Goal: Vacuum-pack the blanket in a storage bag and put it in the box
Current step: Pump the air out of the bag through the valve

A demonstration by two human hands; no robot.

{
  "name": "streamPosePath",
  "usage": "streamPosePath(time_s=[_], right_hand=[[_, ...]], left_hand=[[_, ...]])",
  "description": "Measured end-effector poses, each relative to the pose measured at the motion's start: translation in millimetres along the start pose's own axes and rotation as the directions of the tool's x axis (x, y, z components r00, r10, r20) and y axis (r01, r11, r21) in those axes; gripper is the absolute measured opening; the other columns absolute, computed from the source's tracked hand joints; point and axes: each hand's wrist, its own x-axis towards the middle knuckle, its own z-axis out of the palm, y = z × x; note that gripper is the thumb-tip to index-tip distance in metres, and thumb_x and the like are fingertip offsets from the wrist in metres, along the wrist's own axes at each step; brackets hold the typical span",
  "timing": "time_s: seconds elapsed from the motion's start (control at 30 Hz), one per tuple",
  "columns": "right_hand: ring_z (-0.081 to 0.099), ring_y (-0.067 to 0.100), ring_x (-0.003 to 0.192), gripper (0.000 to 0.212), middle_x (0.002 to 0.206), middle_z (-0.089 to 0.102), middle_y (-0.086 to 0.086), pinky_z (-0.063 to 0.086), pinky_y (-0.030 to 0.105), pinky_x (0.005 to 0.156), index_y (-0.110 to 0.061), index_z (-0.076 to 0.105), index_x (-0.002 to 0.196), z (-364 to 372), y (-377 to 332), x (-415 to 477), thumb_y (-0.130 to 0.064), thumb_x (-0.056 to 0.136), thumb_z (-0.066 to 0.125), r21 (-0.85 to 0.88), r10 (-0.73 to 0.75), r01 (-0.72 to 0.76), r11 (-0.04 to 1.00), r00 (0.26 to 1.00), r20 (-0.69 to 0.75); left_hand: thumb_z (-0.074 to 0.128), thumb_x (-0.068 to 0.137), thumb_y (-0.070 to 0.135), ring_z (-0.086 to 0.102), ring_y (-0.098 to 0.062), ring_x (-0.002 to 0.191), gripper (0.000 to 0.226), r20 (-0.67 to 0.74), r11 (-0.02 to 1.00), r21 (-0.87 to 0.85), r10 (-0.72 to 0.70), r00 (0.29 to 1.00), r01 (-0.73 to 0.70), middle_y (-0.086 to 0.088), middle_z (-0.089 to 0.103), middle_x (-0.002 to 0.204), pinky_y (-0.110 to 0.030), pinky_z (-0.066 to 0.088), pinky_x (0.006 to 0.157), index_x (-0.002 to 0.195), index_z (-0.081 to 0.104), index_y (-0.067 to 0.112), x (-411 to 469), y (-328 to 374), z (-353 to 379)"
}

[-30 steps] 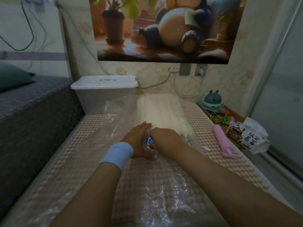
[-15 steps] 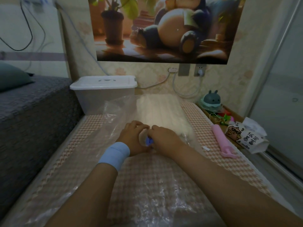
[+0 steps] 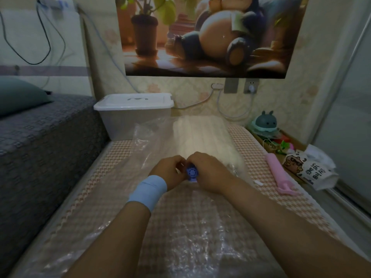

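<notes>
A clear plastic storage bag (image 3: 180,233) lies along the checked mat, with a folded white blanket (image 3: 200,135) inside its far end. Its round blue valve (image 3: 192,173) sits in the middle of the bag. My left hand (image 3: 168,171), with a light blue wristband, and my right hand (image 3: 208,171) both curl around the valve from either side and pinch it. A white lidded storage box (image 3: 134,111) stands shut at the far left of the mat.
A pink hand pump (image 3: 278,173) lies on the mat's right edge, next to a printed paper bag (image 3: 309,169). A grey bed (image 3: 40,141) runs along the left. A small teal toy (image 3: 266,123) sits at the far right, below wall sockets.
The valve's clear cap, seen between my hands a second ago, is no longer in view; the blue valve face now shows. Both hands stay at the valve.
</notes>
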Motion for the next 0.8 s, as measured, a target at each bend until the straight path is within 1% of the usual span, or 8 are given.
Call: streamPosePath(time_s=[0.07,0.17,0.23,0.33,0.47,0.63,0.73,0.8], right_hand=[[0.054,0.018,0.087,0.037,0.100,0.054,-0.001,0.046,0.033,0.072,-0.020,0.057,0.104,1.1,0.4,-0.6,-0.040,0.080,0.076,-0.061,0.071,-0.076,0.995,0.995,-0.076],[0.058,0.020,0.088,0.030,0.099,0.058,0.000,0.045,0.033,0.074,-0.019,0.066,0.104,-0.9,2.5,1.3,-0.041,0.084,0.072,-0.151,0.101,-0.103,0.983,0.995,-0.018],[0.061,0.022,0.091,0.027,0.102,0.063,0.001,0.046,0.034,0.078,-0.021,0.068,0.108,-2.7,6.1,0.5,-0.035,0.086,0.070,-0.109,0.071,-0.069,0.992,0.997,0.011],[0.063,0.021,0.092,0.040,0.106,0.065,-0.001,0.048,0.034,0.079,-0.022,0.063,0.116,-2.3,9.0,-3.8,-0.037,0.080,0.073,-0.030,0.043,-0.045,0.999,0.998,-0.047],[0.054,0.018,0.082,0.041,0.098,0.057,-0.001,0.037,0.032,0.069,-0.023,0.065,0.103,3.0,9.9,-1.7,-0.054,0.077,0.073,-0.223,0.040,-0.066,0.973,0.992,-0.120],[0.058,0.020,0.088,0.022,0.096,0.059,-0.003,0.028,0.032,0.072,-0.029,0.067,0.107,0.7,12.5,-0.2,-0.042,0.088,0.065,-0.193,-0.014,0.009,0.981,1.000,-0.026],[0.054,0.016,0.083,0.028,0.101,0.059,-0.003,0.035,0.031,0.076,-0.025,0.061,0.107,0.3,10.9,-3.6,-0.041,0.085,0.068,-0.118,0.018,-0.029,0.993,0.996,-0.087],[0.046,0.012,0.077,0.032,0.098,0.055,-0.005,0.032,0.029,0.074,-0.025,0.061,0.100,-0.3,9.8,-3.6,-0.049,0.081,0.070,-0.141,0.040,-0.056,0.988,0.992,-0.117]], left_hand=[[0.071,0.079,0.030,0.062,-0.010,0.079,0.027,0.018,1.000,-0.015,-0.022,1.000,0.022,0.012,0.067,0.098,-0.028,0.052,0.081,0.105,0.066,0.033,0.4,2.8,1.9],[0.072,0.079,0.033,0.060,-0.012,0.080,0.027,0.032,0.999,-0.024,-0.032,0.999,0.032,0.012,0.068,0.098,-0.030,0.053,0.082,0.106,0.069,0.033,0.4,4.7,2.5],[0.073,0.078,0.034,0.060,-0.011,0.079,0.025,0.032,0.999,-0.021,-0.033,0.999,0.034,0.012,0.068,0.096,-0.030,0.053,0.082,0.103,0.069,0.033,-0.5,4.5,1.5],[0.075,0.078,0.035,0.062,-0.013,0.082,0.026,0.029,0.999,0.013,-0.044,0.999,0.044,0.011,0.067,0.096,-0.031,0.053,0.082,0.102,0.067,0.032,-2.8,4.6,1.6],[0.072,0.080,0.036,0.062,-0.013,0.083,0.021,0.023,0.998,0.022,-0.065,0.998,0.064,0.010,0.066,0.099,-0.031,0.053,0.081,0.099,0.064,0.033,-4.5,5.3,3.0],[0.077,0.074,0.040,0.058,-0.009,0.073,0.036,-0.016,0.999,-0.041,-0.025,1.000,0.024,0.013,0.066,0.100,-0.026,0.048,0.074,0.106,0.064,0.031,-6.6,8.7,1.5],[0.077,0.075,0.036,0.060,-0.010,0.076,0.036,-0.009,0.999,-0.033,-0.030,1.000,0.030,0.012,0.068,0.102,-0.027,0.052,0.078,0.109,0.064,0.034,-6.7,9.5,4.3],[0.077,0.076,0.036,0.062,-0.012,0.079,0.030,-0.001,0.999,-0.024,-0.047,0.999,0.046,0.011,0.068,0.099,-0.030,0.053,0.081,0.103,0.066,0.033,-6.9,9.0,5.0]])
